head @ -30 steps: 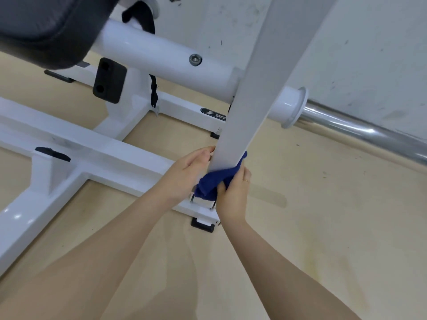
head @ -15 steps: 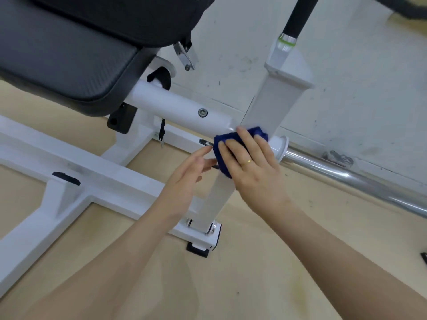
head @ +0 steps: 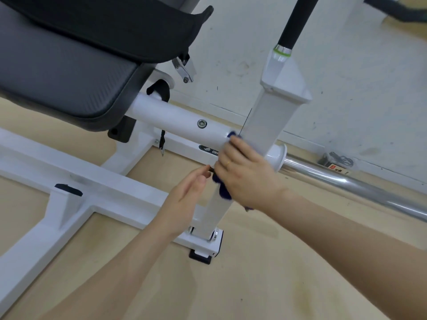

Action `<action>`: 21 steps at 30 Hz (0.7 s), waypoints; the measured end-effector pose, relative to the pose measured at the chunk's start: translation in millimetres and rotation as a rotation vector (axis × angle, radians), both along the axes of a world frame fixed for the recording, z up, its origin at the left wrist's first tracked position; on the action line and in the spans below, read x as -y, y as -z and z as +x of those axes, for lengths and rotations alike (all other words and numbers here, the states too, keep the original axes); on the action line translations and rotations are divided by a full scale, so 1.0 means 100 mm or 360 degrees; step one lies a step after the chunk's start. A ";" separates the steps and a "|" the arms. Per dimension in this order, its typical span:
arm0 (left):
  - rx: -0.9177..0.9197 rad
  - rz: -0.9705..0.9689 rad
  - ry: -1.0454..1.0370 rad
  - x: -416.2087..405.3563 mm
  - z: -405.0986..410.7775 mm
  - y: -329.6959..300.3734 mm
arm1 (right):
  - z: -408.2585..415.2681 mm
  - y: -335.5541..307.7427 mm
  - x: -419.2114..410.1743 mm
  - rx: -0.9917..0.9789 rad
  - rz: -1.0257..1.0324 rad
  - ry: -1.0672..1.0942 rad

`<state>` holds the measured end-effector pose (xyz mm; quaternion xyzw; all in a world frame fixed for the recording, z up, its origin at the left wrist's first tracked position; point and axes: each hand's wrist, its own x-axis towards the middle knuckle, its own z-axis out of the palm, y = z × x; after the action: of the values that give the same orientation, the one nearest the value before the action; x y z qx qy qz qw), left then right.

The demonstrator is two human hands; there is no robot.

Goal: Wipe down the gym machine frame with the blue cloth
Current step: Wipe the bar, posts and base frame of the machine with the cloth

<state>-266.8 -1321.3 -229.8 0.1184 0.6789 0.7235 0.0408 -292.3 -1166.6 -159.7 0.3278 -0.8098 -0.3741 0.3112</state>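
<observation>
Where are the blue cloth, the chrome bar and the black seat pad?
blue cloth (head: 223,192): head view, fold showing under the right hand.
chrome bar (head: 346,181): head view, mid-length of the shiny tube.
black seat pad (head: 69,77): head view, top surface.

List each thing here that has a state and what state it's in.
Blue cloth: bunched under the right hand, pressed on the white post.
Right hand: holding cloth against post.
Left hand: open, empty, beside the post.
White post: tilted, bolted at base.

Right hand (head: 245,179) slid blue cloth (head: 223,192) up upright post (head: 265,125).
</observation>
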 end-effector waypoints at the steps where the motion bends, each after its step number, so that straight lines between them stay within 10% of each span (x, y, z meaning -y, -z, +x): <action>1: 0.0007 -0.0015 -0.0008 0.02 -0.01 0.01 | -0.02 -0.16 0.03 -0.0113 -0.0096 -0.0028; 6: 0.0048 -0.0003 -0.0028 0.02 -0.07 -0.04 | -0.06 -0.42 0.03 -0.0296 -0.0179 0.0104; 13: 0.0021 0.0143 -0.0330 0.17 0.05 0.10 | 0.10 0.48 0.28 0.0476 0.0796 0.0614; 21: 0.0018 -0.0314 -0.0312 0.43 0.02 0.60 | -0.08 0.51 0.19 0.0119 0.0179 0.0407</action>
<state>-264.8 -1364.4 -289.6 0.0428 0.7549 0.6543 -0.0146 -300.7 -1185.4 -210.5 0.2525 -0.8339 -0.4429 0.2116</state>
